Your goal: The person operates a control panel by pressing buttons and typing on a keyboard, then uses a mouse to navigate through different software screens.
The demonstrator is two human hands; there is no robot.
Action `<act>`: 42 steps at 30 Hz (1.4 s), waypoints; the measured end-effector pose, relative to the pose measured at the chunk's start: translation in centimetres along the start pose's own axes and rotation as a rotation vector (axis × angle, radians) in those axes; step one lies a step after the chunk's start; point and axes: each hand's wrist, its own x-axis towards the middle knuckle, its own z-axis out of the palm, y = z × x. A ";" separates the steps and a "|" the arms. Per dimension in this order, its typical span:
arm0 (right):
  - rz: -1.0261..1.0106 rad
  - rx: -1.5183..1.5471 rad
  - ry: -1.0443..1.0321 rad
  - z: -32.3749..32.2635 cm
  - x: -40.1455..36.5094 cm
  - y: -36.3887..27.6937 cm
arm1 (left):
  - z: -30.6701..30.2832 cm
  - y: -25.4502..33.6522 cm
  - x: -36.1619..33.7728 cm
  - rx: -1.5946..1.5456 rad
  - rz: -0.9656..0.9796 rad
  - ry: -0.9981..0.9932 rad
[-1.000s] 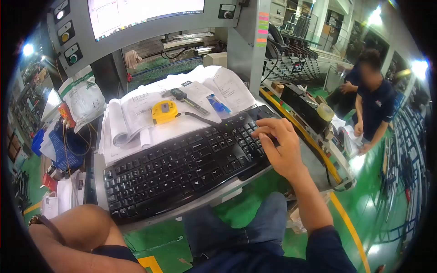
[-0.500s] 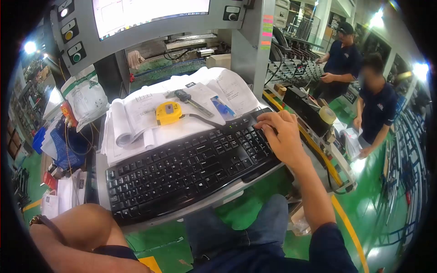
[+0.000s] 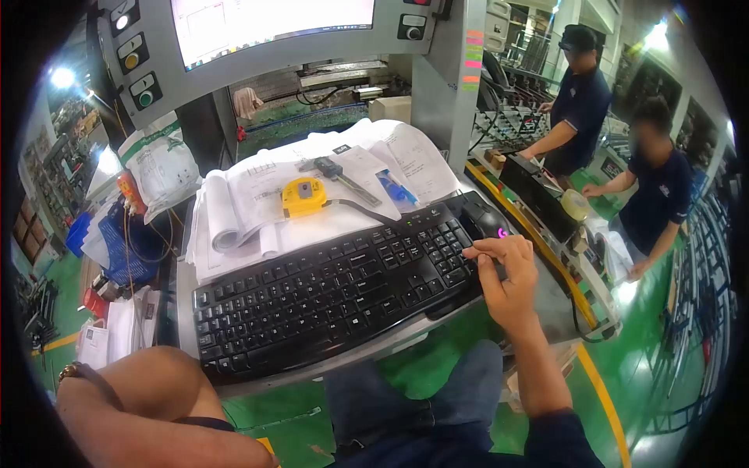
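My right hand [image 3: 507,277] is raised at the right end of the black keyboard [image 3: 335,288], beside the number keys. Its fingers are loosely bent, and I see nothing held in them. Just beyond the fingers sits a black mouse [image 3: 482,218] with a lit pink logo. My left arm [image 3: 148,390] is bent at the lower left, with a bracelet at the wrist; the fingers of that hand do not show. Behind the keyboard, a yellow tape measure [image 3: 303,196], a digital caliper [image 3: 343,179] and a blue item in clear wrapping [image 3: 396,187] lie on printed sheets [image 3: 273,164].
A control panel with a screen [image 3: 273,31] stands above the papers. On the left are a white bag [image 3: 160,168] and a blue basket [image 3: 129,257]. Two people in dark shirts stand at the right, near a roll of tape [image 3: 575,204] and metal bars.
My right hand has drawn back from the number keys toward the keyboard's right edge, its fingers more bent, uncovering the mouse. The view has shifted slightly. The people at the right have moved their arms.
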 end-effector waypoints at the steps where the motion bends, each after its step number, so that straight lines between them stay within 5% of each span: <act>1: 0.002 0.007 0.001 0.0 -0.1 0.0 | 0.2 0.0 0.0 0.007 0.016 0.025; 4: 0.014 0.017 0.007 0.1 -0.3 0.0 | 0.4 0.1 0.0 0.062 0.011 0.028; 17: 0.113 0.185 0.070 0.8 -1.3 -0.6 | 2.0 -4.4 -0.5 0.216 0.522 0.152; 33: 0.111 0.163 0.020 0.3 -1.2 -1.4 | 3.5 -4.9 -0.4 0.147 0.617 0.247; 36: 0.116 0.174 0.033 0.5 -1.4 -1.2 | 3.2 -4.9 -0.4 0.112 0.621 0.171; 40: 0.107 0.162 0.028 0.5 -1.3 -1.2 | -0.8 -3.0 -1.4 -0.210 0.216 -0.342; 42: 0.104 0.164 0.027 0.5 -1.3 -1.2 | 2.6 -4.2 -0.6 -0.056 0.463 0.010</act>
